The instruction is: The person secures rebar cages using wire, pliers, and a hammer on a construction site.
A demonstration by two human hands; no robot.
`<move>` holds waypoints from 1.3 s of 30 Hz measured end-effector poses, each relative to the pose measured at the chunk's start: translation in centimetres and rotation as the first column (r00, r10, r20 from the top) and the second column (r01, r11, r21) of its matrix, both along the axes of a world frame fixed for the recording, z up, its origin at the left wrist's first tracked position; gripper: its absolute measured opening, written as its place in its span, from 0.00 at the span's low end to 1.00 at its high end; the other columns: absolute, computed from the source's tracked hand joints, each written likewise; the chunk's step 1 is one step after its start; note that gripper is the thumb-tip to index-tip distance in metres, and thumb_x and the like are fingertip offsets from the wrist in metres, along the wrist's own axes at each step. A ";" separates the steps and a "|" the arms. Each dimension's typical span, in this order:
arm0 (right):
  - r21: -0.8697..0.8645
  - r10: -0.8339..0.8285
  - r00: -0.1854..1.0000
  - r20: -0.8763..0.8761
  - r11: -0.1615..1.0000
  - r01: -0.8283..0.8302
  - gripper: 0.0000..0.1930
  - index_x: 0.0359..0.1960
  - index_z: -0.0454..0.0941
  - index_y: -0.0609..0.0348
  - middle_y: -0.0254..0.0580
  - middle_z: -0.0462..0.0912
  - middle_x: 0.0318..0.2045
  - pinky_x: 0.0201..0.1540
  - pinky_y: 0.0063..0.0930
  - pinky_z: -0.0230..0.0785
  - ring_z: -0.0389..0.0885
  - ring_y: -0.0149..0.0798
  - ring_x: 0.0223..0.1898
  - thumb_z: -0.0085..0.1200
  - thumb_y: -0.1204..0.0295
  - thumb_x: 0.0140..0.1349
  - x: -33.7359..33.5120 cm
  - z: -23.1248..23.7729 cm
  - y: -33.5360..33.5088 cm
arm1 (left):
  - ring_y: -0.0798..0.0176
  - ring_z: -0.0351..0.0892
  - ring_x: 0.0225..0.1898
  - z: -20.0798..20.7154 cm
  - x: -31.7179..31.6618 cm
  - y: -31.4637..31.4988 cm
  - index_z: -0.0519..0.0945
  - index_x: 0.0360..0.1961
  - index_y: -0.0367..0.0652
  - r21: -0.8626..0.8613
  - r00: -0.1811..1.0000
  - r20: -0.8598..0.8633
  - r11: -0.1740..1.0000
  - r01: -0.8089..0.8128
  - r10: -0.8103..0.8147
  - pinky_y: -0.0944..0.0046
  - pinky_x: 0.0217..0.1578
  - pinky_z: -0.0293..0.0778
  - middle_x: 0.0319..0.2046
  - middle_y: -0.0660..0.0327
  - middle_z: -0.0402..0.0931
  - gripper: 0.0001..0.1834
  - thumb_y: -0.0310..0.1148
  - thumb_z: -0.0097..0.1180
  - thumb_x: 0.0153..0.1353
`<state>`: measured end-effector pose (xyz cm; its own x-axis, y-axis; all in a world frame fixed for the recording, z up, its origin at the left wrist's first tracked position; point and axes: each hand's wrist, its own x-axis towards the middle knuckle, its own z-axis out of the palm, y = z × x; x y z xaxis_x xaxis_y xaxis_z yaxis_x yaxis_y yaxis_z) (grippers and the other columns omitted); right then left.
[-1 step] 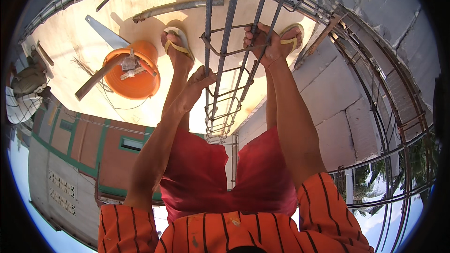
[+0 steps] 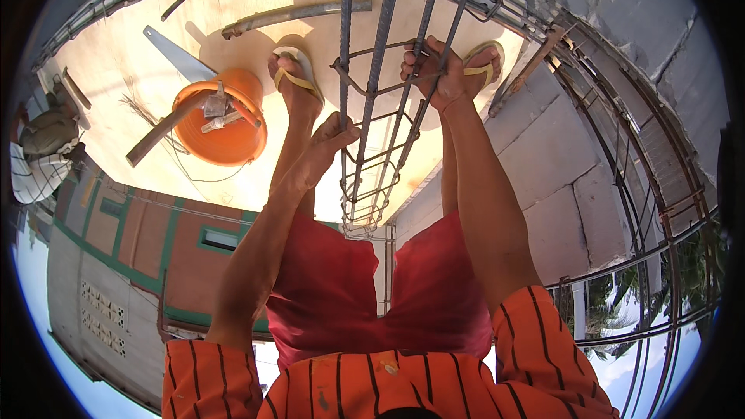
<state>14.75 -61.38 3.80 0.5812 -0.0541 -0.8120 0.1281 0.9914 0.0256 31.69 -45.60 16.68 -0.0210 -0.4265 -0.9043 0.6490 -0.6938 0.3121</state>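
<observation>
A long rebar cage [image 2: 377, 54] of ribbed steel bars tied with square stirrups stands between my legs, running from the top of the view down toward my knees. My left hand [image 2: 332, 140] is closed at its left side, the fingers bent around a bar. Higher up, on the right side, my right hand [image 2: 434, 74] wraps round another bar close to a stirrup. Parts of the fingers of both hands are hidden behind the steel and the hands themselves.
My sandalled feet rest on a plywood sheet [image 2: 303, 178]. To the left, an orange bucket [image 2: 225, 147] holds a hammer [image 2: 178, 120] and other tools, beside a handsaw [image 2: 174, 54]. Beyond it lies a pipe-like bar [image 2: 295, 14]. A block wall [image 2: 559, 178] and more rebar [image 2: 660, 186] line the right.
</observation>
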 end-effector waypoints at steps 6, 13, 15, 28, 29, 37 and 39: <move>-0.043 0.050 0.972 -0.229 0.997 -0.061 0.29 0.44 0.74 0.66 0.45 0.80 0.30 0.40 0.37 0.70 0.77 0.42 0.32 0.35 0.47 0.69 1.8 -0.4 -0.6 | 0.77 0.61 0.25 -0.9 -4.0 1.3 0.65 0.28 0.49 0.100 0.994 0.033 0.990 0.097 -0.101 0.73 0.27 0.62 0.22 0.72 0.62 0.19 0.38 0.68 0.56; -0.168 -0.032 0.877 -0.480 0.984 -0.056 0.24 0.43 0.75 0.60 0.41 0.78 0.26 0.34 0.30 0.74 0.77 0.37 0.26 0.37 0.50 0.71 0.9 -5.4 0.6 | 0.73 0.63 0.21 -4.3 -6.9 -3.2 0.65 0.23 0.47 0.304 0.909 0.151 0.893 0.331 -0.388 0.69 0.23 0.63 0.18 0.69 0.65 0.20 0.43 0.64 0.58; -0.224 -0.032 0.901 -0.433 0.972 -0.074 0.17 0.40 0.74 0.57 0.34 0.74 0.23 0.29 0.24 0.71 0.74 0.31 0.24 0.49 0.54 0.68 0.3 -6.4 0.7 | 0.72 0.64 0.21 -4.8 -7.1 -3.3 0.65 0.23 0.47 0.275 0.870 0.166 0.869 0.411 -0.464 0.68 0.23 0.64 0.18 0.68 0.65 0.21 0.44 0.64 0.58; -0.479 0.380 0.879 -0.289 0.737 -0.476 0.17 0.51 0.73 0.62 0.35 0.73 0.24 0.29 0.25 0.71 0.76 0.30 0.26 0.38 0.68 0.66 -1.5 -6.2 -3.0 | 0.66 0.73 0.31 -5.8 -4.7 -3.8 0.70 0.33 0.40 0.056 0.704 0.014 0.703 0.709 -0.710 0.62 0.35 0.70 0.26 0.61 0.73 0.13 0.40 0.54 0.64; -0.475 0.428 0.843 -0.325 0.697 -0.537 0.17 0.51 0.74 0.62 0.36 0.74 0.25 0.31 0.25 0.72 0.76 0.30 0.26 0.37 0.69 0.67 -0.7 -5.9 -3.8 | 0.64 0.75 0.33 -6.3 -3.6 -3.9 0.70 0.35 0.41 -0.034 0.643 0.038 0.643 0.765 -0.765 0.61 0.37 0.71 0.28 0.59 0.75 0.12 0.39 0.53 0.65; -0.621 0.572 0.808 -0.141 0.585 -0.522 0.19 0.53 0.74 0.58 0.35 0.75 0.24 0.39 0.26 0.69 0.77 0.30 0.30 0.42 0.65 0.64 -2.7 -8.1 -4.8 | 0.46 0.76 0.45 -8.5 -1.6 -5.8 0.69 0.43 0.37 -0.422 0.323 0.108 0.251 0.871 -0.940 0.50 0.46 0.71 0.42 0.50 0.72 0.09 0.30 0.46 0.65; -0.642 0.596 0.795 -0.116 0.566 -0.518 0.19 0.53 0.74 0.58 0.35 0.75 0.24 0.40 0.27 0.68 0.77 0.31 0.30 0.42 0.65 0.64 -2.5 -8.2 -5.0 | 0.45 0.76 0.46 -8.9 -2.1 -5.0 0.69 0.44 0.36 -0.462 0.358 0.170 0.247 0.852 -0.918 0.49 0.46 0.72 0.45 0.51 0.71 0.10 0.31 0.47 0.65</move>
